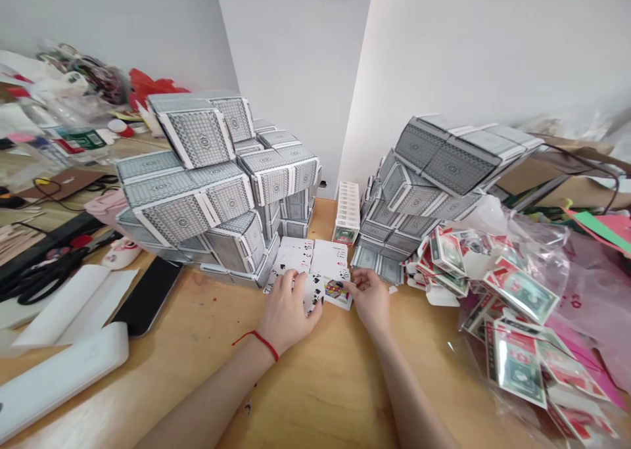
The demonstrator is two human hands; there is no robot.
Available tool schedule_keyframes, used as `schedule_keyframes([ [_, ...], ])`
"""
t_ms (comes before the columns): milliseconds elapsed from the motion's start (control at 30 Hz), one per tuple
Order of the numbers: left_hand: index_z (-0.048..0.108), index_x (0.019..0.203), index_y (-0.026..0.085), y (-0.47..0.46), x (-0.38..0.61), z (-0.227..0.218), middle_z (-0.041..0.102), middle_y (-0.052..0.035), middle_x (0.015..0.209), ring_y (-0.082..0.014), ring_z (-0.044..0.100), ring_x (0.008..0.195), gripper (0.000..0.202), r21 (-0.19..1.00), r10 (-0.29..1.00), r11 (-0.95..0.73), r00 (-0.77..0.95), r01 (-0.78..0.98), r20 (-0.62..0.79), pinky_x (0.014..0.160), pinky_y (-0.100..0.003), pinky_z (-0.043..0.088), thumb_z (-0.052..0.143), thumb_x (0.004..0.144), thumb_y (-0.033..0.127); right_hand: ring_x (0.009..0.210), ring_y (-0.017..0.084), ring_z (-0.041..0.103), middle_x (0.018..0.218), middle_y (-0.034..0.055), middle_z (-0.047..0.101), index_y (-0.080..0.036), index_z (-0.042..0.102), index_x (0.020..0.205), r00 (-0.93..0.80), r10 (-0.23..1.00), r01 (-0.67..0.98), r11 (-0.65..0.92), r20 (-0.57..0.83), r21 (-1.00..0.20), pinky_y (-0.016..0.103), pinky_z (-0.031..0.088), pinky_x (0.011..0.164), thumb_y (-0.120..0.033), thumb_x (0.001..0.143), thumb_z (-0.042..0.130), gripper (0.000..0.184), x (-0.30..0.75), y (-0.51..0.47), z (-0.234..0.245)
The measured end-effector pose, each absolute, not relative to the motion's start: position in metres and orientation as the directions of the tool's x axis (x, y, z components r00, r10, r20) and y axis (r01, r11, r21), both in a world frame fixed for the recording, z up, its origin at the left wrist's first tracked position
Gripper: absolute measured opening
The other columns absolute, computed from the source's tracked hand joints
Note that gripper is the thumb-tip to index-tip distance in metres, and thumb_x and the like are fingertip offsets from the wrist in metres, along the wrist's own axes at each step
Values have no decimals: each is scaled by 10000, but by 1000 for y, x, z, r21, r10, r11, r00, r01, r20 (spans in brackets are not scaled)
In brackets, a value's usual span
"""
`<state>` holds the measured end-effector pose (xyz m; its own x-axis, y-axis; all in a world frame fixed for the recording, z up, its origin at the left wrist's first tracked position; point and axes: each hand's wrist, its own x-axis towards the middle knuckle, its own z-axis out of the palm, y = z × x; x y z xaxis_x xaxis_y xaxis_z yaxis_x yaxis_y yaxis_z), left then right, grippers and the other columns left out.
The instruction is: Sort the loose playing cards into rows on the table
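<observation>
My left hand (pixel 288 311), with a red string on its wrist, lies over face-up playing cards (pixel 315 291) on the table. Its fingers are bent and apart, touching the cards. At their right edge, my right hand (pixel 371 298) has its fingers curled and its thumb on a court card (pixel 336 292), pinching it. More playing cards (pixel 328 255) lie face up and overlapping just behind. My palms hide part of the cards.
Stacked blocks of patterned grey cards rise on the left (pixel 202 192) and right (pixel 444 153). Between them stands a row of card boxes (pixel 348 209). Card boxes in plastic (pixel 517 357) lie right. A black phone (pixel 148 294), a white device (pixel 64 370) and scissors (pixel 49 275) lie left.
</observation>
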<state>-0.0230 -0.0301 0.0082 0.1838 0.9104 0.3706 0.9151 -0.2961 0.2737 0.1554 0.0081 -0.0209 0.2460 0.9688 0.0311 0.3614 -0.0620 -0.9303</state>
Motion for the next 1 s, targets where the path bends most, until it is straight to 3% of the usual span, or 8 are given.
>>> schedule_keyframes([
  [133,482,1028,156,-29,-28,12,479,-96,998,-253,454,931,334,230,926,-308,236,923,295,795,-381,402,512,734,310,565,161,544,659,44,630,-161,609,677,216,976,311,-67,2,-948,255,401,535,-431,621,640,277,159,10,-23],
  [300,500,953,153,-24,-30,9,476,-93,969,-236,450,894,262,218,935,-291,228,932,273,765,-369,389,488,771,341,566,170,548,666,57,646,-159,634,689,205,979,354,-55,20,-934,260,392,533,-443,675,582,289,161,10,-25],
  [533,497,773,147,-15,-30,4,472,-78,854,-221,432,830,244,192,938,-274,219,942,267,718,-359,363,452,800,386,568,167,536,668,61,610,-165,541,711,319,941,405,-27,113,-914,264,399,530,-489,741,487,330,156,8,-20],
  [633,492,752,150,-14,-30,3,479,-79,837,-223,431,822,251,183,941,-254,198,950,276,715,-366,358,448,802,392,426,148,488,512,5,550,-183,487,747,358,931,325,-60,64,-944,251,363,435,-509,766,448,328,153,5,-16],
  [800,471,750,159,-13,-30,-2,504,-72,797,-225,461,801,190,193,939,-237,174,952,297,696,-364,370,436,816,334,325,128,446,428,-44,513,-201,479,786,159,986,213,9,44,-977,238,335,372,-508,763,457,308,146,1,-16],
  [900,453,827,160,-13,-31,-7,518,-60,799,-204,493,790,81,286,922,-261,151,922,355,683,-329,393,419,825,233,314,122,455,420,-44,523,-187,530,850,-6,1000,159,-4,-5,-987,231,341,352,-498,752,478,331,141,-1,-16],
  [1000,422,926,155,-13,-30,-11,517,-65,836,-186,515,788,104,395,890,-275,76,876,450,662,-296,415,387,829,165,305,119,475,420,-43,536,-168,537,909,-184,978,58,-89,-98,-994,220,354,323,-486,742,503,361,136,-4,-15],
])
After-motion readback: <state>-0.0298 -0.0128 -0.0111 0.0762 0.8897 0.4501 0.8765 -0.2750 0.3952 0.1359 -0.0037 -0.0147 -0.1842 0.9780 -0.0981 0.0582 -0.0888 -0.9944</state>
